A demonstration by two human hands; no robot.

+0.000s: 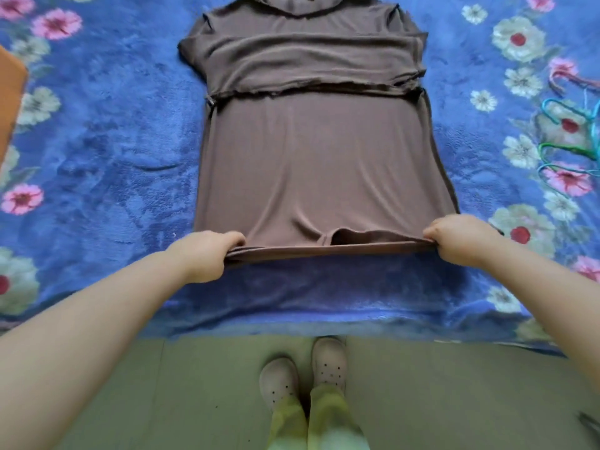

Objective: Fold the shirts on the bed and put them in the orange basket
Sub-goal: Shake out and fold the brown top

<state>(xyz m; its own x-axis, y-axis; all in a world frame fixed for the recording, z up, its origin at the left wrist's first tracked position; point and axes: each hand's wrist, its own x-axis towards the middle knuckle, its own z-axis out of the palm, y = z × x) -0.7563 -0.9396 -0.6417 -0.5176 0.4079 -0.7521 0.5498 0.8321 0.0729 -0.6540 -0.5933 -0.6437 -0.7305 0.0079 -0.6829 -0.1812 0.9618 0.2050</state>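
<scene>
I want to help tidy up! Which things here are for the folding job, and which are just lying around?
For the job:
brown shirt, gripped at its near hem by the left hand and right hand
orange basket, only its edge showing

Just lying about:
coloured hangers on the floral blanket

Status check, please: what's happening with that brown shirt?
Both hands, left and right, grip brown shirt hem. Sleeves already folded in. Hangers lie aside, nothing blocking.

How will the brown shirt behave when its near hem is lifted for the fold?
The brown shirt is probably floppy: its hem sags between the left hand and the right hand. It likely drapes and wrinkles, given its soft ripples, and seems light, thin fabric.
</scene>
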